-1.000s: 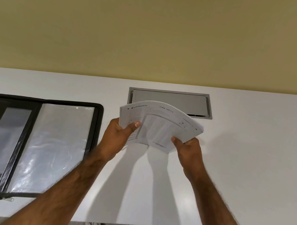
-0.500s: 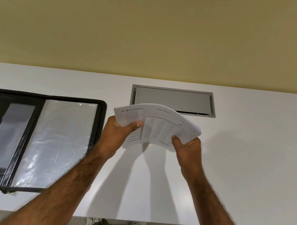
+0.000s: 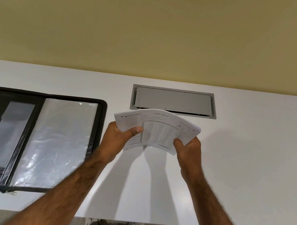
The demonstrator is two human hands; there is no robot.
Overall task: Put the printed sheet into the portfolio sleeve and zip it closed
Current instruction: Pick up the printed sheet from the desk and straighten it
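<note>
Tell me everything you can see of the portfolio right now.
The portfolio lies open and flat on the white table, left of both hands, touched by neither. It looks like black leather or imitation, with a zipper round its edge and the pull near its front edge. The left half holds dark pockets with a grey panel. The right half is a clear, wrinkled plastic sleeve that looks empty. Its left corner runs out of view.

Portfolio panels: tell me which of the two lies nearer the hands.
The clear plastic sleeve, on the portfolio's right half, beside the left hand. The dark panel with the grey window lies farther left.
</note>
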